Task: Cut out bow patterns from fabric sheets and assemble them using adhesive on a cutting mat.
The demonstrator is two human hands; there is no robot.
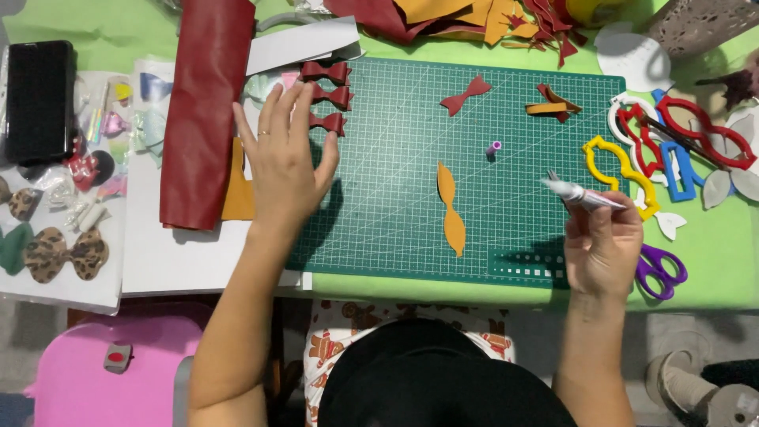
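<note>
I see three red bows [328, 96] finished upper left; my left hand [283, 170] spread flat beside them, right hand [602, 241] gripping the glue tube [581, 192]; orange strip [451, 207] still unglued mid-mat.

purple scissors [661, 270], yellow bow template [622, 173], red leather roll [199, 111], leopard bow [65, 255], black phone [39, 101]

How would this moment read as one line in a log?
left hand: flat on mat edge by dark red bows | right hand: holds glue tube | orange cutout: on green cutting mat
</note>
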